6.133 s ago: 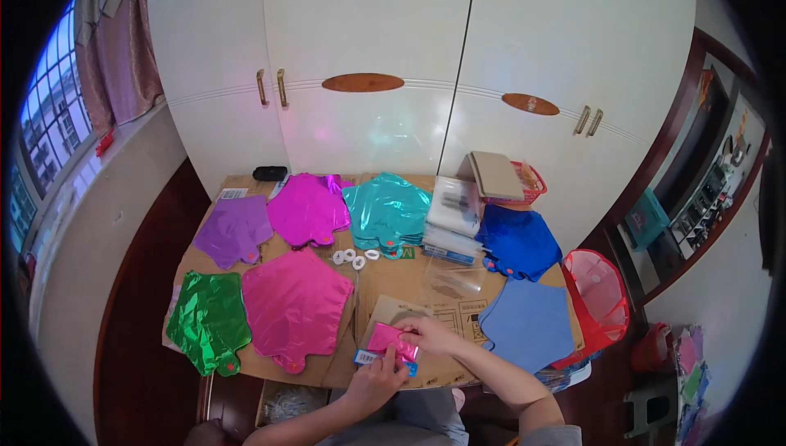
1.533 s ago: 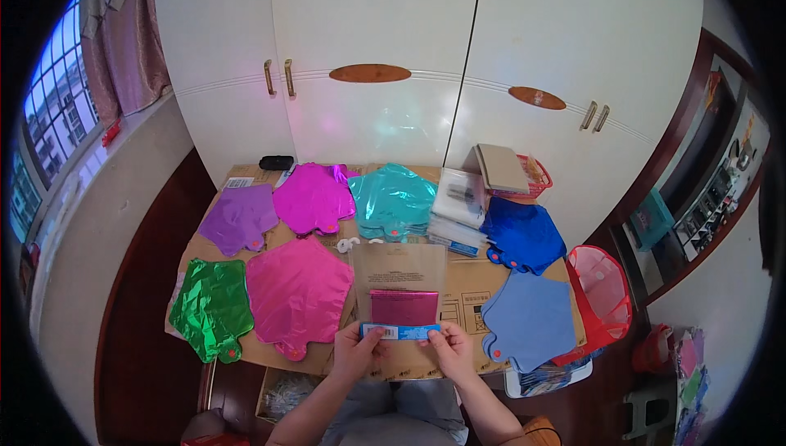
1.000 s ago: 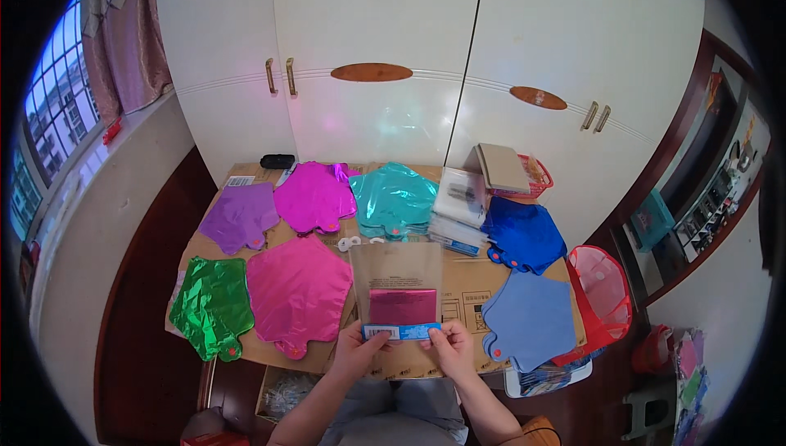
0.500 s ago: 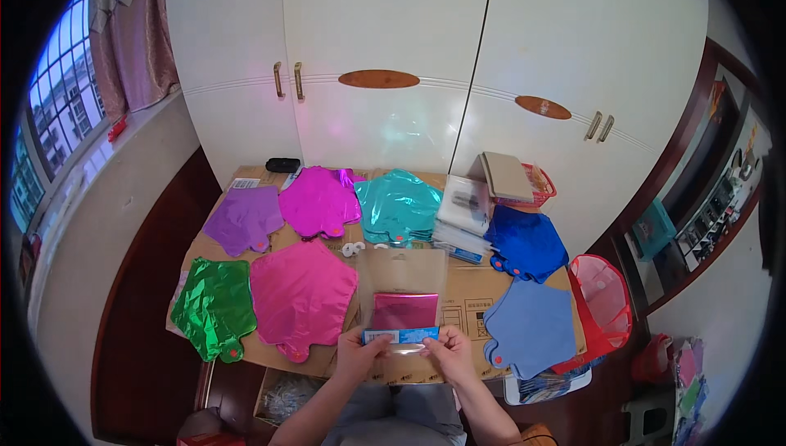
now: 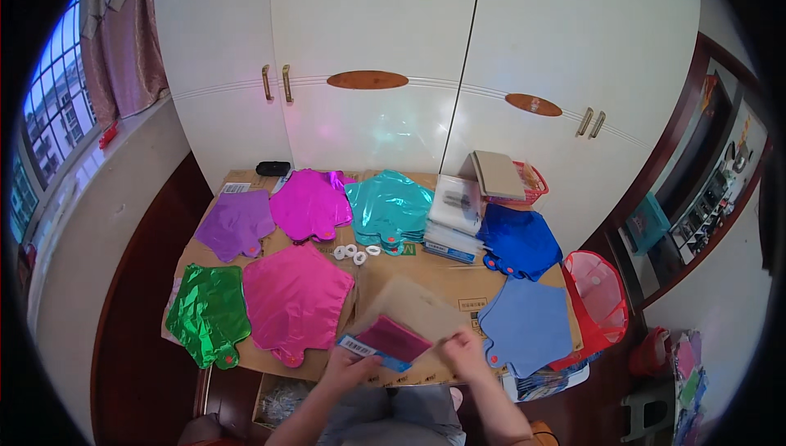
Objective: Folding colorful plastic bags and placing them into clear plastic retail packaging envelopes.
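Note:
My left hand (image 5: 352, 366) pinches the lower end of a clear plastic bag (image 5: 413, 299) above the table's front edge. The bag is tilted and slightly smeared by motion. Inside it lies a folded pink foil piece (image 5: 395, 336), and a blue and white label strip (image 5: 391, 359) runs along its lower end. Beside the bag's right edge, my right hand (image 5: 464, 354) has its fingers curled; blur hides whether anything is in them. Closest on the left is a pink foil sheet (image 5: 296, 303); a grey-blue one (image 5: 528, 323) lies to the right.
Around the cardboard-covered table (image 5: 426, 270) lie green (image 5: 209, 311), purple (image 5: 236, 223), magenta (image 5: 309, 204), teal (image 5: 389, 209) and dark blue (image 5: 524, 241) foil pieces. Several white rings (image 5: 360, 258) sit mid-table. Stacked clear bags (image 5: 453, 225) stand before a red basket (image 5: 532, 184).
The bag has gone from upright and square to tilted, its label strip turned down to the right. My right hand has come off the label strip and moved right. The view has shifted slightly.

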### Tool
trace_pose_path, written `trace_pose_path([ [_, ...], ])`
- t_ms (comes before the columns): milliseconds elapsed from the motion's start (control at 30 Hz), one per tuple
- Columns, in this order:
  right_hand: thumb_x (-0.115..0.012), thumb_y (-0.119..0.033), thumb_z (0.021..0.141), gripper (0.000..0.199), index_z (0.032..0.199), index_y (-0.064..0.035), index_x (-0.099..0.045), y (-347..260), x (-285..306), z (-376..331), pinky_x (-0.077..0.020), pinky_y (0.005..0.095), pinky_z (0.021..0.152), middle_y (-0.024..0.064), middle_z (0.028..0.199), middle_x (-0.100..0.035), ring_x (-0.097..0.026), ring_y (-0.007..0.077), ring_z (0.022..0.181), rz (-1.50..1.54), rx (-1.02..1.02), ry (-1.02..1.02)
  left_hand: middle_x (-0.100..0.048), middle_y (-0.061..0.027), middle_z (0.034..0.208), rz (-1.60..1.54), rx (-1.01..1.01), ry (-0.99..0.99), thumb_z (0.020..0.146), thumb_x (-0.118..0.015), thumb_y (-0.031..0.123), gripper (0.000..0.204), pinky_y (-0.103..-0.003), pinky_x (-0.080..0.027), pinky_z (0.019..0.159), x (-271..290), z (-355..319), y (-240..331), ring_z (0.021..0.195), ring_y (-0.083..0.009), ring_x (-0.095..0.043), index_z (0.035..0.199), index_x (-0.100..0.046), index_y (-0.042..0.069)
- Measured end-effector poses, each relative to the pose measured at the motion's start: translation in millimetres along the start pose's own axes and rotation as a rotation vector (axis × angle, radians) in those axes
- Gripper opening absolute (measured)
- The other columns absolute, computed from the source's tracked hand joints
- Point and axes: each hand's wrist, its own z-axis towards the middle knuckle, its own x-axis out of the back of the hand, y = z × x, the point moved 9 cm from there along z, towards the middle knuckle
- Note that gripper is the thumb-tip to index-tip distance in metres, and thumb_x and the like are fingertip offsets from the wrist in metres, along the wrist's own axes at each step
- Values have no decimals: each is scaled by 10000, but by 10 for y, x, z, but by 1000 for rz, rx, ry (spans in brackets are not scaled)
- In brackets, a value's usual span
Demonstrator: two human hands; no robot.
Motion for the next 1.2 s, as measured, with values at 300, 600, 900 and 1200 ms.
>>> trace_pose_path([
  [300, -669, -58, 854, 96, 926, -4, -704, -810, -302, 302, -484, 213, 719, 27, 842, -690, -606, 72, 784, -221, -336, -265, -654, -11, 971, 150, -99, -212, 837, -667, 34, 322, -243, -486, 723, 119, -192, 404, 857, -61, -574, 1146, -595, -20],
  [600, -758, -1, 738, 105, 812, -15, -685, -729, -528, 198, -486, 212, 583, 58, 757, -677, -614, 89, 648, 209, -442, -333, -614, -69, 1143, -16, -68, -416, 834, -679, 57, 454, -317, -467, 881, 145, -157, 294, 1042, -130, -559, 1251, -521, -29],
  [900, -673, -32, 837, 159, 992, -1, -683, -1006, -543, 189, -495, 234, 751, 55, 901, -687, -624, 92, 814, 46, -330, -322, -610, -61, 1142, 22, -49, -445, 831, -682, 70, 477, -301, -454, 884, 203, -115, 267, 1050, -128, -557, 1265, -508, -24],
  [1200, -662, -38, 849, 157, 996, 12, -688, -1018, -484, 250, -501, 233, 763, 47, 909, -692, -623, 83, 826, -344, -349, -376, -646, 17, 853, 23, -17, -360, 869, -668, 97, 184, -209, -477, 650, 245, -193, 340, 758, -35, -573, 1032, -650, 14],
])
